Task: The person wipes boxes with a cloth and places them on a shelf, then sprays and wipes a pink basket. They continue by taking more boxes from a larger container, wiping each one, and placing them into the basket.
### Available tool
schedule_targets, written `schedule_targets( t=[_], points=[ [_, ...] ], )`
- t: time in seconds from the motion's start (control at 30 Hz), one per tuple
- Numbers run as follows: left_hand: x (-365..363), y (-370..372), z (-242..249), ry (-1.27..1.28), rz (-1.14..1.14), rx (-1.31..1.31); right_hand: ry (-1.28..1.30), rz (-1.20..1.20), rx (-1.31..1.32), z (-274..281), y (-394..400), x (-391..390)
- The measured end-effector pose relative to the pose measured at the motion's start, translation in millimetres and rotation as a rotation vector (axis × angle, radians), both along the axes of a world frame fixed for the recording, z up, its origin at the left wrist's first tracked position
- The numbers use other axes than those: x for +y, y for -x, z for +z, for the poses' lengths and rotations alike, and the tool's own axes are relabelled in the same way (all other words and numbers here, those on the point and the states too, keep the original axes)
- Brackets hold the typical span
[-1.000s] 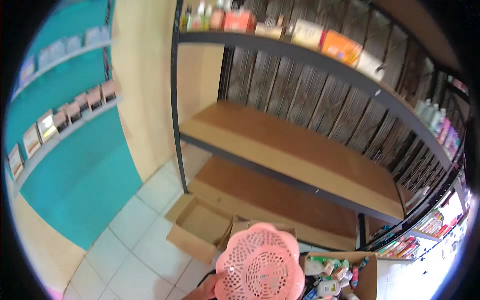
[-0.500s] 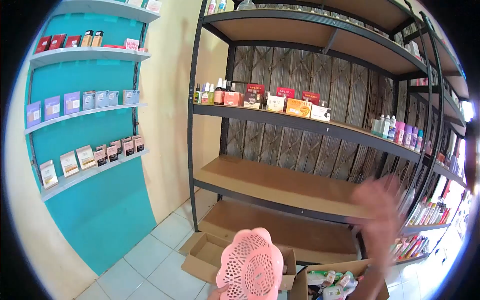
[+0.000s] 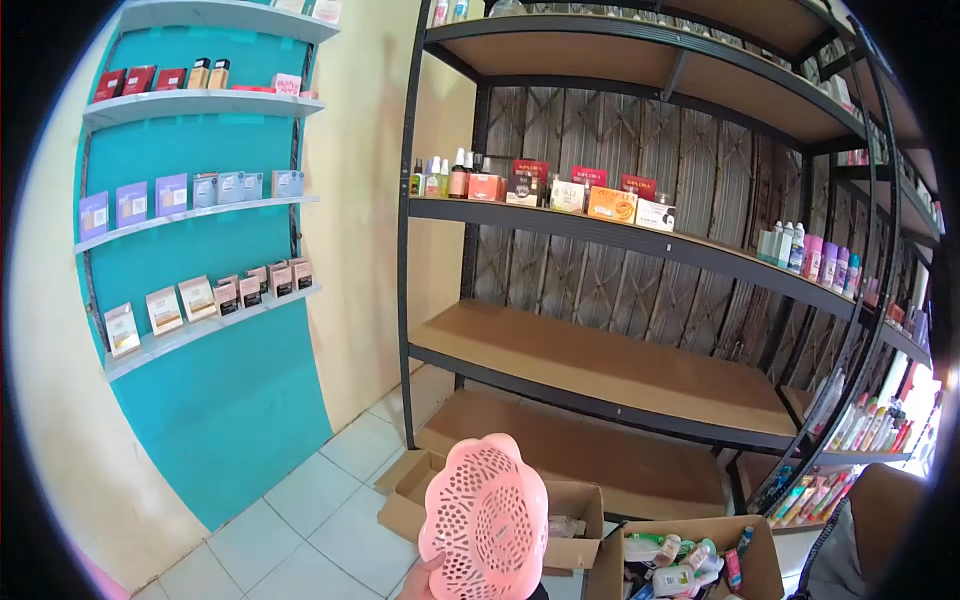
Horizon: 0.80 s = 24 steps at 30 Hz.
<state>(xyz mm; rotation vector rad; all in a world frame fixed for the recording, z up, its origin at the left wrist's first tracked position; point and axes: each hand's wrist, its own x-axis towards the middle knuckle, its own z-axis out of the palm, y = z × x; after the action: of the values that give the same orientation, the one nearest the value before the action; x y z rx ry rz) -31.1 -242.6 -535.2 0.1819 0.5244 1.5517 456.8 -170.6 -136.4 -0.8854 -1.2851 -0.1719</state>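
Note:
My left hand (image 3: 418, 582) is at the bottom of the head view, its fingers closed on the edge of a pink plastic basket (image 3: 487, 520). The basket has a scalloped rim and cut-out holes, and it is tilted so that its inside shows. Beyond it on the floor stands an open cardboard box (image 3: 575, 500). Another cardboard box (image 3: 755, 560), to the right, is filled with several bottles and tubes (image 3: 680, 570). My right hand is out of sight.
A black-framed shelf rack (image 3: 600, 375) spans the middle, with boxed products (image 3: 612, 204) and bottles on one level. Small wall shelves (image 3: 200, 225) with cosmetics hang at left. Dark and grey cloth (image 3: 875, 535) fills the lower right corner. White floor tiles (image 3: 345, 540) lie below.
My right hand, blurred in front of the lower shelves before, has left the view. The dark and grey cloth has appeared at lower right. The view has shifted slightly, and the basket remains held.

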Motion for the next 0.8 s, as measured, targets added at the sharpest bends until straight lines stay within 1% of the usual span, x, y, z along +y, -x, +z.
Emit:
schedule_targets(
  t=[0.03,0.1,0.17,0.23,0.27,0.3,0.33,0.37,0.43,0.47,0.53,0.57,0.6,0.63,0.67,0.7,0.77,0.8],
  points=[
    [3,3,-5,0.008,0.004,-0.002,-0.009,0.008,0.011,0,1,-6],
    [-2,8,-10,0.049,-0.058,-0.123,-0.043,0.033,0.028,1,5,-21],
    [-6,6,-8,0.060,-0.036,-0.100,-0.095,0.087,0.052,4,10,-37],
    [-9,9,-9,-0.014,0.055,-0.072,-0.164,0.190,0.065,9,22,-55],
    [-8,17,-2,-0.015,0.066,-0.083,-0.203,0.262,0.067,12,28,-63],
    [-17,23,4,0.001,0.111,0.011,-0.230,0.351,0.058,16,35,-70],
    [-28,20,-2,0.019,0.140,0.090,-0.248,0.457,0.038,21,46,-75],
    [-28,30,-15,-0.074,0.100,-0.044,-0.264,0.573,0.031,20,56,-80],
    [-43,29,9,-0.058,0.232,0.007,-0.246,0.842,0.024,10,72,-77],
    [-40,36,8,-0.074,0.233,-0.005,-0.215,0.968,0.011,4,83,-74],
    [-41,55,1,-0.044,0.284,0.112,-0.086,1.226,-0.012,-13,115,-47],
    [-43,63,10,-0.045,0.297,0.110,0.022,1.334,-0.024,-26,140,-27],
    [-37,74,28,0.004,0.308,0.140,0.140,1.380,-0.030,-39,168,-6],
    [-22,84,46,0.040,0.318,0.174,0.242,1.390,-0.032,-49,194,16],
    [2,101,52,-0.001,0.358,0.217,0.368,1.262,0.013,-51,219,34],
    [29,117,65,-0.015,0.355,0.211,0.477,1.245,-0.052,-48,240,64],
    [82,149,101,0.123,0.194,0.428,0.515,1.227,-0.159,-27,290,118],
    [107,157,114,0.131,0.222,0.584,0.513,1.209,-0.188,-16,315,138]
  ],
)
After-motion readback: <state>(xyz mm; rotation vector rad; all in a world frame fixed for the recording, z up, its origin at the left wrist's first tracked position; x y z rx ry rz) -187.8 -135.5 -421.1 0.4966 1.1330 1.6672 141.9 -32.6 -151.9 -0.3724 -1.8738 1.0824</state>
